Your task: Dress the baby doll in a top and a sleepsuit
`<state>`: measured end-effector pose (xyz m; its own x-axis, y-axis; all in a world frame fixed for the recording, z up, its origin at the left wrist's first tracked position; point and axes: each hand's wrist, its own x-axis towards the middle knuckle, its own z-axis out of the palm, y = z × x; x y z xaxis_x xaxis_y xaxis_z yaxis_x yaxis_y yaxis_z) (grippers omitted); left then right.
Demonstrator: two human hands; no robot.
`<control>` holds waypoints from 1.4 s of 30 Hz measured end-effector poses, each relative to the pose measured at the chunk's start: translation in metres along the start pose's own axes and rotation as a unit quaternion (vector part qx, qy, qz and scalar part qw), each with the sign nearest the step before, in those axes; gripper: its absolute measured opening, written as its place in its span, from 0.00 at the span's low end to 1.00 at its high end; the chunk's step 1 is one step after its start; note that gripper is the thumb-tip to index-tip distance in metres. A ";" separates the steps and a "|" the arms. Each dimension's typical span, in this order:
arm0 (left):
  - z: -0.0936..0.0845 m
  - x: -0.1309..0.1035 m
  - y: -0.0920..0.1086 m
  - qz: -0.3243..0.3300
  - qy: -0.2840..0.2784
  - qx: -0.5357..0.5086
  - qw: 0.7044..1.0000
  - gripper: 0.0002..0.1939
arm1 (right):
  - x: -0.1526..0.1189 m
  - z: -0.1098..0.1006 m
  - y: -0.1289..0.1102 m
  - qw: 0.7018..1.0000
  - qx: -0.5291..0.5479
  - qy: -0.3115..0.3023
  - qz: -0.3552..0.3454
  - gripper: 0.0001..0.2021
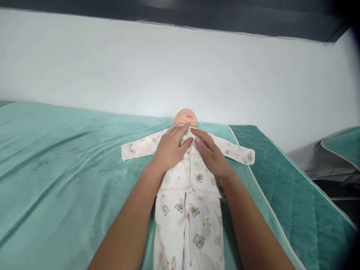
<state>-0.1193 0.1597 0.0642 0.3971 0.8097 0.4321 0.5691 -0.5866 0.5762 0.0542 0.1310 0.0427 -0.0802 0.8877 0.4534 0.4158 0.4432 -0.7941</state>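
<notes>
A baby doll with a bare head [185,117] lies on its back on a green cover. It is dressed in a white printed top [180,179] with its long sleeves spread to both sides, and matching white trousers [171,225] reach down to the bottom edge. My left hand [171,148] rests flat on the chest of the top near the collar, fingers stretched. Beside it, my right hand [209,152] lies on the other side of the chest, its fingers extended over the front opening. The two thumbs are close together.
The light green cover [70,168] is wrinkled at the left. A darker quilted layer [292,195] shows at the right. Behind stands a white wall [168,67] with a dark band above. Another green cloth [344,144] is at the far right.
</notes>
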 end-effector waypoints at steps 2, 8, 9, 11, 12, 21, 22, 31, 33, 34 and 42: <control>0.001 0.000 0.000 -0.010 0.006 -0.005 1.000 0.24 | 0.001 -0.001 -0.001 1.000 0.001 -0.003 0.005 0.19; 0.001 -0.001 -0.001 -0.028 0.008 -0.028 0.999 0.23 | 0.015 -0.007 -0.006 0.998 -0.012 -0.010 0.055 0.15; 0.001 -0.002 -0.001 -0.032 0.009 -0.032 0.999 0.23 | 0.017 -0.008 -0.006 0.998 -0.013 -0.012 0.063 0.14; 0.001 -0.003 -0.002 -0.040 0.009 -0.038 0.998 0.24 | 0.020 -0.008 -0.005 0.998 -0.011 -0.010 0.064 0.13; 0.001 -0.003 -0.002 -0.042 0.009 -0.039 0.998 0.24 | 0.020 -0.008 -0.004 0.998 -0.009 -0.005 0.058 0.12; -0.001 -0.002 0.002 -0.001 0.014 -0.048 0.999 0.17 | 0.014 -0.005 0.004 0.998 0.047 -0.029 0.037 0.15; 0.000 -0.002 0.003 -0.004 0.018 -0.053 0.998 0.17 | 0.014 -0.006 0.004 0.997 0.052 -0.032 0.037 0.15; 0.000 -0.005 0.004 -0.029 0.034 -0.056 0.997 0.16 | 0.014 -0.004 0.009 0.999 0.038 -0.020 0.004 0.14; 0.000 -0.005 0.004 -0.026 0.036 -0.052 0.998 0.15 | 0.014 -0.004 0.009 0.999 0.033 -0.019 0.002 0.14; 0.000 -0.005 0.003 -0.024 0.035 -0.050 0.998 0.15 | 0.014 -0.004 0.009 0.999 0.032 -0.018 0.001 0.13; 0.005 -0.008 -0.001 -0.071 0.081 -0.039 0.993 0.15 | 0.014 -0.005 0.008 0.999 0.028 -0.021 0.013 0.14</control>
<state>-0.1196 0.1544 0.0569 0.1931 0.8744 0.4451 0.5517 -0.4719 0.6877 0.0605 0.1461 0.0444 -0.1079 0.9025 0.4169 0.3674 0.4259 -0.8268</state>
